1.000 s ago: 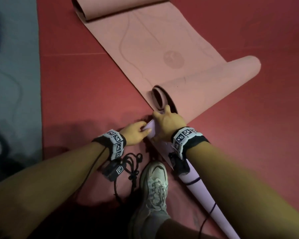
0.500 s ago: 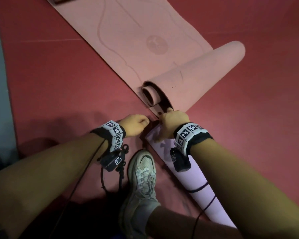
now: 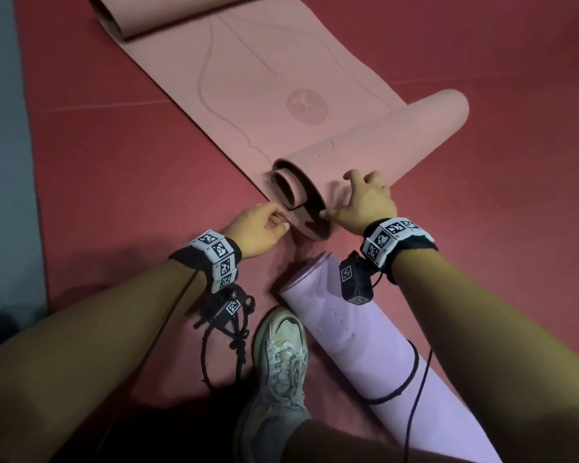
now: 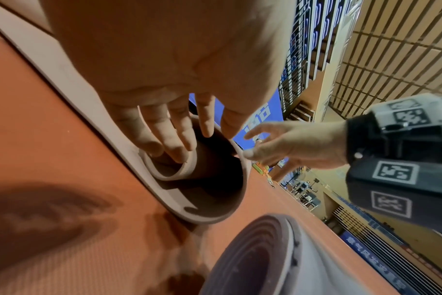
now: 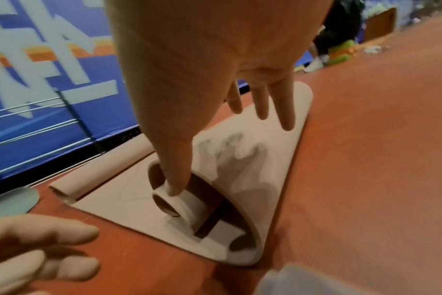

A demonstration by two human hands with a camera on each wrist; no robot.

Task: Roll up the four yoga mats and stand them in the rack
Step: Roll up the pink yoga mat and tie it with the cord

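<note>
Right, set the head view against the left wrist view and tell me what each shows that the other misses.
Only the head view shows the pink mat still partly unrolled, its far end curled, a shoe and a grey mat.

Only the left wrist view shows the purple mat's coiled end and the left hand's fingers at the pink roll's loose inner coil.

Both show the right hand on the roll's rim.

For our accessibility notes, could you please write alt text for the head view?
Both hands work at the near, loosely coiled end of a half-rolled pink yoga mat on a red floor. A rolled lilac mat lies beside a sneaker.
</note>
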